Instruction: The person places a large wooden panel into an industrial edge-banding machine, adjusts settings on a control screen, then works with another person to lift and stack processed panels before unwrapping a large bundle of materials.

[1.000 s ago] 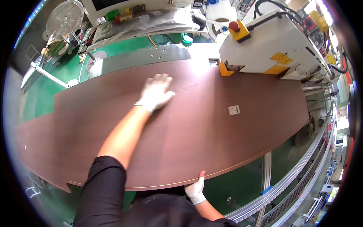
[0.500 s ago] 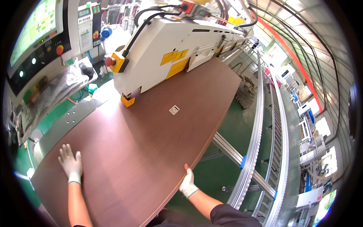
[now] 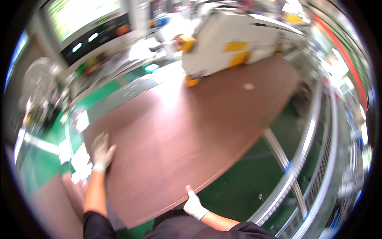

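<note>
A large brown board [image 3: 171, 139] lies flat, its far part running under the white machine [image 3: 223, 47]. My left hand [image 3: 102, 149], in a pale glove, rests flat on the board near its left end, fingers stretched and thumb out to the side. At the near edge, my right hand [image 3: 194, 204], gloved with a bare thumb tip, holds the board with the thumb on top; its other fingers are hidden below. A small white label [image 3: 248, 86] sits on the board's far right part. The picture is blurred by motion.
Behind the board's left end runs a grey metal table [image 3: 119, 95]. A control panel with a screen [image 3: 85, 16] stands at the back left. Metal roller rails [image 3: 304, 139] curve along the right. Another brown board [image 3: 53, 207] lies at the lower left, beside my left arm.
My view has swung left, so the machine and board appear farther right. The board's left end and the second board now show. Both hands keep to the board.
</note>
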Available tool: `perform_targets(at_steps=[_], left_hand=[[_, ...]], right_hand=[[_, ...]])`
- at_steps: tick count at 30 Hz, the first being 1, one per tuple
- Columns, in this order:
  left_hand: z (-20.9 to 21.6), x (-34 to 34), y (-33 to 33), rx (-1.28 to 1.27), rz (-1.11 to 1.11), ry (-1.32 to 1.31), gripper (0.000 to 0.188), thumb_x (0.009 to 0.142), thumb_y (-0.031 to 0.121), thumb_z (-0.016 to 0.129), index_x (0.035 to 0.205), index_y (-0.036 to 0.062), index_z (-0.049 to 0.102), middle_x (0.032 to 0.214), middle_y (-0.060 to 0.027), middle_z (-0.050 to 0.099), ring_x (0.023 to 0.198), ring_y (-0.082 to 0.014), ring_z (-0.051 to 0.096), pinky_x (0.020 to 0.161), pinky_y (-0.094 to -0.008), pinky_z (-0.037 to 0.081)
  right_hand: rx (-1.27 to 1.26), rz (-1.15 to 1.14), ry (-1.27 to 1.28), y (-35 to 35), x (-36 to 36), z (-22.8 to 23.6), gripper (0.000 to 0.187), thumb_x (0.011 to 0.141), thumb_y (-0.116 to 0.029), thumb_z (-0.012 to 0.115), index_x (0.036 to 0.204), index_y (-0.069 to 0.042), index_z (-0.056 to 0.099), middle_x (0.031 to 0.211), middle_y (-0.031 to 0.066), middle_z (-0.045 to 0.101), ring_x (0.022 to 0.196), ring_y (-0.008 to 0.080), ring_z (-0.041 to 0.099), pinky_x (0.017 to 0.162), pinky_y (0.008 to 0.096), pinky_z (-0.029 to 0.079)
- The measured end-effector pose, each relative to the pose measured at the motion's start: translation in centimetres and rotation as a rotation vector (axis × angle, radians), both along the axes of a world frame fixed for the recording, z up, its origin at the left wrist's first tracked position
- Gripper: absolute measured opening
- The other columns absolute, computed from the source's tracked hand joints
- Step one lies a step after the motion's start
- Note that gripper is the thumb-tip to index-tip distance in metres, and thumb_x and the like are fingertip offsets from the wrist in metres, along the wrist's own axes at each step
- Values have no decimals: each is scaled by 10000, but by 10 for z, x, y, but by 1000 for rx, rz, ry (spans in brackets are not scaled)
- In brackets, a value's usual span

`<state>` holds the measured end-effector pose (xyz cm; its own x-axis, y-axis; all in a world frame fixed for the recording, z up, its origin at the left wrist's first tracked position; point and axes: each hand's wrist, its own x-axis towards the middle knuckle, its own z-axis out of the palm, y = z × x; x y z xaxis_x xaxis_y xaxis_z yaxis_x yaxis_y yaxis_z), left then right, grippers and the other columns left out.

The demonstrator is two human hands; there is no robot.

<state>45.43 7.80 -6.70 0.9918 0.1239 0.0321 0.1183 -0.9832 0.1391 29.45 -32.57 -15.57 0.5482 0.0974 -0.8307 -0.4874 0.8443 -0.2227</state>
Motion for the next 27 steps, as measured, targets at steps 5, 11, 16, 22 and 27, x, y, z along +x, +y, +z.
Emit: perform_targets(at_steps=[5,11,16,22,27], left_hand=[[-17,28,-19,12,-108,-5,756,963,542,515,1557,93,381,1644,-156,307,1542,-352,213,1253,-503,150],[-25,53,-48,-48,-47,-32,751,968,558,498,1551,96,401,1655,-137,303,1547,-323,225,1254,-505,158],[-20,87,-59,-122,-336,24,739,973,532,503,1565,107,383,1660,-120,298,1551,-317,219,1268,-468,147],[-49,124,-11,-178,-305,-34,759,980,499,500,1589,86,315,1680,-131,234,1563,-325,168,1272,-474,137],[-48,155,-48,-141,-340,-72,726,977,477,483,1566,71,354,1664,-152,259,1555,-334,186,1270,-486,130]], right_hand=[[10,-136,-215,-14,10,10,567,965,-478,576,1382,-94,552,1391,110,577,1280,342,532,1099,520,425],[-261,-134,-305,-55,45,1,580,978,-510,541,1383,-95,555,1400,105,573,1296,335,525,1091,519,434],[-279,-184,-287,-67,54,18,659,982,-546,524,1455,-90,475,1472,128,511,1339,350,487,1120,541,403],[-26,-121,-215,29,-21,14,543,1016,-457,530,1413,-88,529,1423,102,566,1297,332,529,1109,512,429],[166,-271,-103,25,19,49,600,1023,-529,464,1423,-86,522,1420,123,567,1288,353,541,1097,526,442]])
